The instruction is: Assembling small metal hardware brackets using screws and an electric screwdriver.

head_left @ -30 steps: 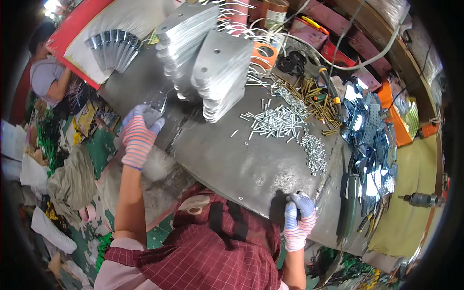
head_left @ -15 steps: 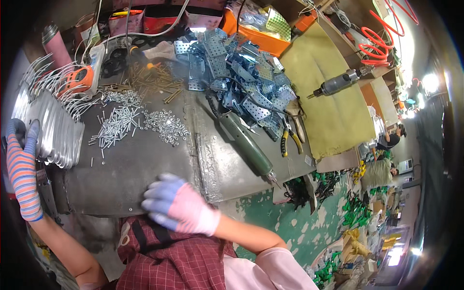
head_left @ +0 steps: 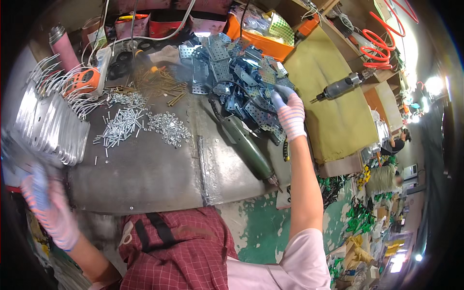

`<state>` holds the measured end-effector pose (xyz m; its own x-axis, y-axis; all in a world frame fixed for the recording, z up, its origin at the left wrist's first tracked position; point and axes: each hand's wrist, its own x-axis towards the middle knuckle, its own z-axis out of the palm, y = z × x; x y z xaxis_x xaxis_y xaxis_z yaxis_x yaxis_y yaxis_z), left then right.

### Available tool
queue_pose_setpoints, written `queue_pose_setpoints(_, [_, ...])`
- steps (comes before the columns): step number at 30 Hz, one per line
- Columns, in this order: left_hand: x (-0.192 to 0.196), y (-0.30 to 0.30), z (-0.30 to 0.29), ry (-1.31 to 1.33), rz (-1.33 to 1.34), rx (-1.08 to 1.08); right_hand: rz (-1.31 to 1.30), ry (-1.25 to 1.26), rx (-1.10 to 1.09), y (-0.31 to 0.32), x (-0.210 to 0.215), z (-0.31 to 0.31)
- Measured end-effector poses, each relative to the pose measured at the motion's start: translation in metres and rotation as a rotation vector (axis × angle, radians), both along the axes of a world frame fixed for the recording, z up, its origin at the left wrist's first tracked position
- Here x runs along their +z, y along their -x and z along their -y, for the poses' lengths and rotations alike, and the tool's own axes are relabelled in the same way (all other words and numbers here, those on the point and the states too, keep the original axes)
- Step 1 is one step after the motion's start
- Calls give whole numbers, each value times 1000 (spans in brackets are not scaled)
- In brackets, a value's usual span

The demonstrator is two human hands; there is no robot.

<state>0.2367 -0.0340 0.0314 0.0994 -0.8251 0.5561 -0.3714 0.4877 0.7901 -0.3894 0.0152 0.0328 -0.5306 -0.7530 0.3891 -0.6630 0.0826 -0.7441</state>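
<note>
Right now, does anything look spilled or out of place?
Slightly: a small round piece sits alone near the front edge of the bench, away from the nut pile. The green power tool lies with its bit at that edge, perhaps easily knocked.

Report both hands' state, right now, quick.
Left hand: blurred, near the row of silver metal plates; grip cannot be told.
Right hand: partly curled at the perforated metal brackets; whether it holds one cannot be told.
</note>
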Motion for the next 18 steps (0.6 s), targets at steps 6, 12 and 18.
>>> queue_pose_setpoints(6, [-12, 145, -64, -916, -979, -735, -575, -489, -119, -60, 25, 54])
queue_pose_setpoints(12, [-51, 141, -63, -1029, -1018, -658, -633, -233, -241, -35, 13, 52])
queue_pose_setpoints(18, [-49, 125, -59, -1070, -1115, -715, 121, 249, -41, -66, 36, 18])
